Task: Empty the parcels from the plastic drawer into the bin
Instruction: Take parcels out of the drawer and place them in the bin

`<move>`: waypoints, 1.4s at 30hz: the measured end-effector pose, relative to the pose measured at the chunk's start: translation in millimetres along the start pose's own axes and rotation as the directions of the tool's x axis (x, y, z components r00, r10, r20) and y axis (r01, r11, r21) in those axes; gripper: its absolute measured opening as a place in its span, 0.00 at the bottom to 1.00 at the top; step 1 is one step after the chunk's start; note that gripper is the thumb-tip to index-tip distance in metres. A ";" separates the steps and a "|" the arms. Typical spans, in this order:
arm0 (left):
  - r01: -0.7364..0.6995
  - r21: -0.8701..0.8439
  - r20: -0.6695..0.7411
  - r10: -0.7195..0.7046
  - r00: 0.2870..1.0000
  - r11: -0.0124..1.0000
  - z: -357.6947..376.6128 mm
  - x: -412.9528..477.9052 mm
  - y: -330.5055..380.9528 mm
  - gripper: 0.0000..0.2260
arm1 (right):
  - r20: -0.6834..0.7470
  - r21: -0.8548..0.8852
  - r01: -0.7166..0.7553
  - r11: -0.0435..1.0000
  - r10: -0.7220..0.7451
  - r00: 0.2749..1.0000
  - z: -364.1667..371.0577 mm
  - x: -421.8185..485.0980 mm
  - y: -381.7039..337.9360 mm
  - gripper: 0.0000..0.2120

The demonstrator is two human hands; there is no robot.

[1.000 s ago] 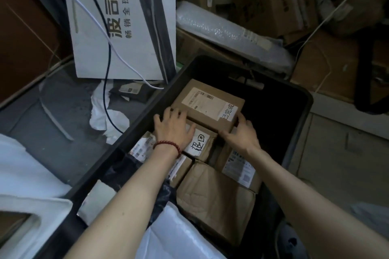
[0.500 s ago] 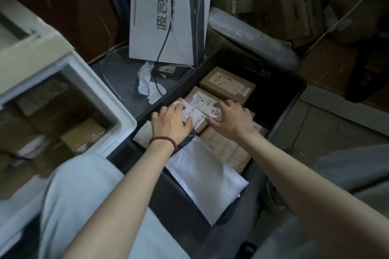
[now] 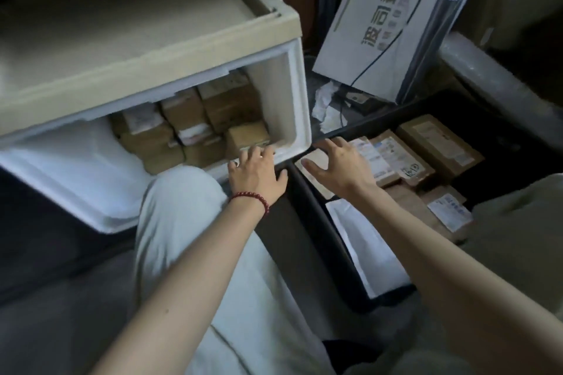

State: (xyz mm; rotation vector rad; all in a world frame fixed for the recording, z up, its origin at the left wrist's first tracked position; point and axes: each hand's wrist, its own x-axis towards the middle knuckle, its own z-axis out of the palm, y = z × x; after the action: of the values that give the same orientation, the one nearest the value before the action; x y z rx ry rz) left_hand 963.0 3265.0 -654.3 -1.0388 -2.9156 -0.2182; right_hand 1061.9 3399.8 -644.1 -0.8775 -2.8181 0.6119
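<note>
Closest to me, a pale trousered knee (image 3: 182, 216) juts up in front of the pulled-out white plastic drawer (image 3: 300, 94). The left hand (image 3: 257, 173), a red bead bracelet (image 3: 253, 199) at the wrist, lies over the drawer's front corner. Its fingertips are blurred at the rim, so I cannot tell if they grip. The right hand (image 3: 338, 167) hovers spread and empty over the black bin (image 3: 316, 216). Brown parcels (image 3: 189, 119) fill the drawer. More boxes (image 3: 396, 158) lie in the bin beyond a white mailer bag (image 3: 365, 250). A white carton (image 3: 380, 24) leans behind.
</note>
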 end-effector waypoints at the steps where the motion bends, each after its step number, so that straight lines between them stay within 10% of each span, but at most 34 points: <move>1: 0.038 -0.005 -0.001 -0.038 0.999 0.999 -2.7 -0.5 -10.1 0.22 | 0.010 0.012 0.028 1.000 -0.028 1.000 5.4 1.2 -10.4 0.26; 10: 0.229 -0.074 -0.009 -0.230 0.973 0.971 -10.8 11.4 -87.4 0.25 | 0.085 0.050 0.121 0.991 -0.125 0.988 29.9 33.6 -66.3 0.29; 42: 0.049 -0.269 -0.030 -0.059 0.998 0.962 21.4 95.5 -127.1 0.31 | 0.150 0.110 0.218 0.970 -0.233 0.961 59.6 132.3 -92.5 0.31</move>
State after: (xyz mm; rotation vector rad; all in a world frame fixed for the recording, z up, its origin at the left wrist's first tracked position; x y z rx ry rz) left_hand 808.9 3230.5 -682.6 -0.9712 -2.9399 -0.6437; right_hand 891.1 3385.3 -659.7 -0.5006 -2.9451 0.8045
